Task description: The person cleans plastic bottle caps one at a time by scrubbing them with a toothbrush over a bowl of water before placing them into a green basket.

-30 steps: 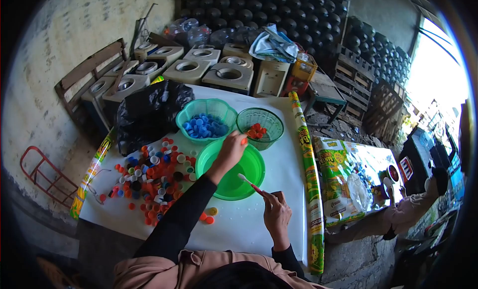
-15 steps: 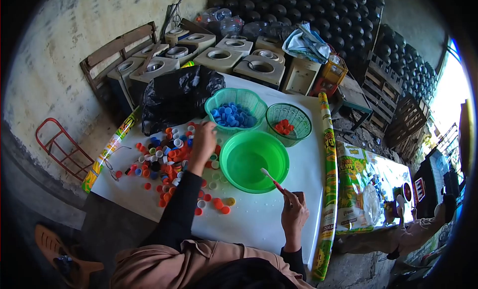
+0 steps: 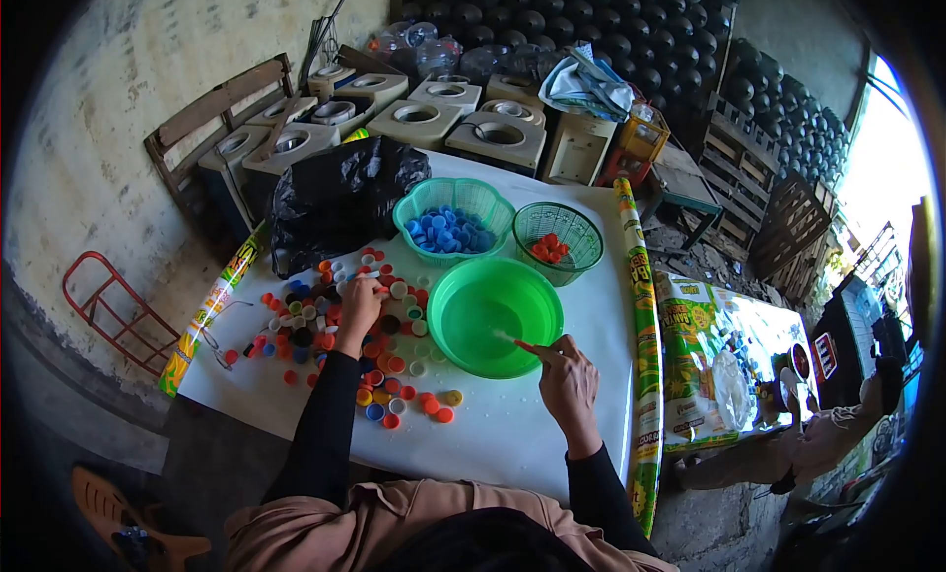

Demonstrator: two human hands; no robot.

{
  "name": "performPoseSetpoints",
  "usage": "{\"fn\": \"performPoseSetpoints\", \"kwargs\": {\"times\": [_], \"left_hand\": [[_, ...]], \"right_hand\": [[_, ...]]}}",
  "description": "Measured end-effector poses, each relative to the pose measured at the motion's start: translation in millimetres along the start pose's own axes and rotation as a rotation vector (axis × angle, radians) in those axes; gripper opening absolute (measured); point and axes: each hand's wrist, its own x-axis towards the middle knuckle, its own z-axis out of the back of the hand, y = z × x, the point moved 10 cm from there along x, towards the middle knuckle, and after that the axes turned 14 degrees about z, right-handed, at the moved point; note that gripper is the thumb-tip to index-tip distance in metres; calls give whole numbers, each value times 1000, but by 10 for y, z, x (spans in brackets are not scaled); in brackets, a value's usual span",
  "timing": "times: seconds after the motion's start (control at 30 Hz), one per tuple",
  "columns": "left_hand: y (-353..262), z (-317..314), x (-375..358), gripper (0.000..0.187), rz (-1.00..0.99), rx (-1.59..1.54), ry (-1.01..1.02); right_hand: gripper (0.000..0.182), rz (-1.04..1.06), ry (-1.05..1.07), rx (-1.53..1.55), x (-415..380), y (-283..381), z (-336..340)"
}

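Over the pile of mixed bottle caps (image 3: 394, 363) is my left hand (image 3: 361, 304), its fingers drawn together at the caps; what they hold, if anything, is too small to tell. My right hand (image 3: 570, 383) grips a toothbrush (image 3: 522, 345) with a red handle, its bristle end over the green basin (image 3: 496, 276). The basin holds clear liquid. Behind it stand a teal basket (image 3: 406, 205) with blue caps (image 3: 451, 231) and a dark green basket (image 3: 589, 239) with orange-red caps (image 3: 549, 248).
A black plastic bag (image 3: 340, 198) lies at the table's back left. Rolled colourful sheets (image 3: 642, 375) edge the right side. Beige dispenser tops (image 3: 414, 119) stand behind. Another person's arm (image 3: 838, 429) shows at the far right, by a second table. A red metal frame (image 3: 108, 311) is at left.
My left hand has moved down and left, from beside the teal basket into the cap pile. My right hand has shifted up and left, bringing the toothbrush lower into the basin. The view has shifted slightly.
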Motion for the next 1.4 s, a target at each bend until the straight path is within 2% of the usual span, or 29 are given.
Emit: {"fn": "performPoseSetpoints", "kwargs": {"times": [0.1, 0.2, 0.23, 0.3, 0.47, 0.53, 0.6, 0.7, 0.8, 0.93, 1.03, 1.07, 1.17, 1.3, 1.4], "left_hand": [[-227, 246, -134, 18, 172, -113, 120], [-181, -73, -295, 27, 322, -655, 376], [-340, -144, -395, 30, 343, -814, 475], [-724, -114, -574, 26, 256, -883, 495], [-1294, -400, -877, 28, 191, -866, 614], [-1428, -456, -939, 28, 192, -831, 641], [-1490, -480, -951, 27, 202, -785, 633], [-1525, -575, -923, 26, 171, -886, 676], [-1474, -737, -863, 25, 234, -1011, 723], [-1497, -757, -872, 26, 252, -872, 710], [-1442, -952, -813, 24, 292, -925, 729], [-1411, -1017, -787, 23, 309, -968, 730], [-1357, -1076, -739, 22, 411, -1096, 724], [-1410, -1132, -818, 22, 511, -1196, 805], [-1420, -1122, -812, 19, 493, -1211, 826]], "right_hand": [[23, -78, -40, 57, -44, -16, 38], [18, -173, -81, 146, -157, -122, 1], [17, -197, -103, 187, -189, -149, -14], [17, -205, -160, 227, -239, -102, -2], [18, -108, -265, 258, -262, 193, 69], [18, -177, -252, 183, -321, 102, 29], [18, -177, -292, 170, -362, 59, 33], [17, -156, -228, 125, -364, 111, 78], [21, -219, -196, 50, -349, -63, 36], [29, -129, -142, -95, -162, -112, -40], [19, -79, -74, -18, -38, -87, -77], [17, -141, -72, 32, -33, -109, -29], [16, -277, -165, 121, -106, -155, 109], [17, -230, -193, 202, -170, 5, 50], [18, -262, -162, 225, -222, -43, -42]]}}
